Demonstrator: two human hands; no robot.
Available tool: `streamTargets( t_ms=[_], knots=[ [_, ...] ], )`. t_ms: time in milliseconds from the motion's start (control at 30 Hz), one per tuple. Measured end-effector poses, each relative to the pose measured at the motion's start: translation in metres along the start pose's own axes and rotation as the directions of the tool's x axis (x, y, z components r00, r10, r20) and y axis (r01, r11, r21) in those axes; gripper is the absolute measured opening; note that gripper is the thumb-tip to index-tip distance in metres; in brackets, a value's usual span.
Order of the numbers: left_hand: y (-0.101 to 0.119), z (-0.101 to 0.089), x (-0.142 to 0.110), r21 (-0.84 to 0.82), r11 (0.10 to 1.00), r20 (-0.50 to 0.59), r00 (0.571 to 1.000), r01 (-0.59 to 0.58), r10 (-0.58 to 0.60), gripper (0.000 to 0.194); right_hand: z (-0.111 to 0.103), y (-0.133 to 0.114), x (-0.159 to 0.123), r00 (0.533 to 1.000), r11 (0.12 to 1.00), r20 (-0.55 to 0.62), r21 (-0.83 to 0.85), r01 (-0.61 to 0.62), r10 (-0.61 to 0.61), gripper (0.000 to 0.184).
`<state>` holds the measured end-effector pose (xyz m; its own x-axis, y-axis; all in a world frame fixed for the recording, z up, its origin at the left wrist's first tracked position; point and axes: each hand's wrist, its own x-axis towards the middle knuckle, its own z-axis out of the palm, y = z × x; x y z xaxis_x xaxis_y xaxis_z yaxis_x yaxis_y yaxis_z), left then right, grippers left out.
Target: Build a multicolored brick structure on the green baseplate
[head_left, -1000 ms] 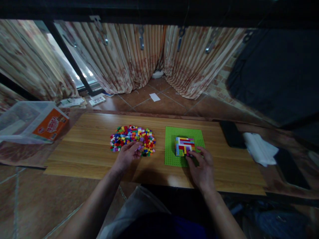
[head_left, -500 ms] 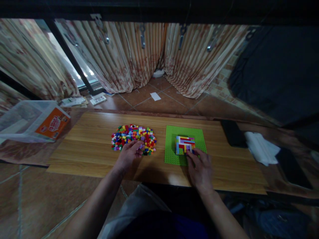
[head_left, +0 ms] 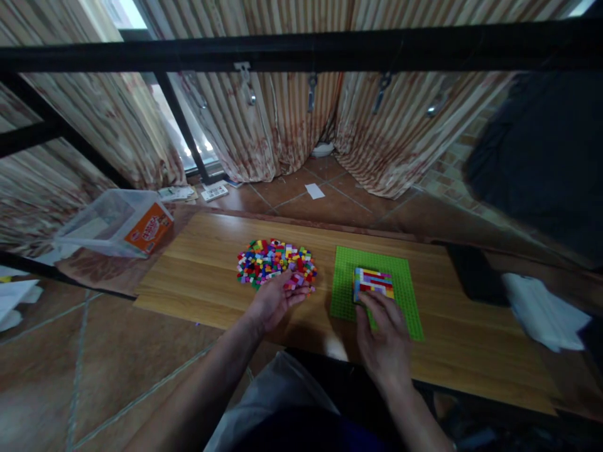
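1. Got the left hand (head_left: 273, 304) palm-up by the heap of small mixed-colour plastic bricks (head_left: 261, 260), with fingers half curled around a few purple-pink bricks (head_left: 296, 282), probably cupped for easy access.
2. Got the right hand (head_left: 386, 328) bent over the near side of the flat multicoloured brick block (head_left: 374, 278), thumb and fingertips close together. Can't tell about any brick pinched there.
3. Find the block on a studded green plastic baseplate (head_left: 342, 263), right of the heap, likely for short reaches.
4. Also spotted: clear plastic tub (head_left: 106, 242) off left, flat black object (head_left: 473, 276) off right. Can't see the block's near edge past those right fingers.
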<state>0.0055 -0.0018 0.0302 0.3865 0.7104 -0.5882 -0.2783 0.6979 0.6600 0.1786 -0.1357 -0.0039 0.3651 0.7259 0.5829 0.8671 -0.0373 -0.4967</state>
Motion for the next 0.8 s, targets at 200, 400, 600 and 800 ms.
streamTargets(
  t_ms=[200, 400, 600, 800],
  knots=[
    [-0.012, -0.001, -0.002, 0.036, 0.999, 0.098, 0.995, -0.005, 0.002, 0.02, 0.037, -0.048, 0.019, 0.972, 0.963, 0.235, 0.258, -0.076, 0.014, 0.031],
    [-0.023, -0.002, -0.004, 0.102, 0.992, 0.118, 0.991, -0.081, 0.069, 0.032, 0.045, -0.047, 0.024, 0.949, 0.941, 0.313, 0.308, -0.14, 0.039, 0.022],
    [-0.025, -0.004, -0.006, 0.25, 0.966, 0.179, 0.984, -0.069, 0.024, 0.039, 0.029, -0.041, 0.019, 0.926, 0.912, 0.372, 0.356, -0.205, 0.063, 0.009],
    [-0.03, -0.004, -0.01, 0.379, 0.918, 0.257, 0.966, -0.115, 0.015, 0.033, 0.013, -0.042, 0.011, 0.902, 0.894, 0.418, 0.357, -0.27, 0.106, 0.019]
  ],
)
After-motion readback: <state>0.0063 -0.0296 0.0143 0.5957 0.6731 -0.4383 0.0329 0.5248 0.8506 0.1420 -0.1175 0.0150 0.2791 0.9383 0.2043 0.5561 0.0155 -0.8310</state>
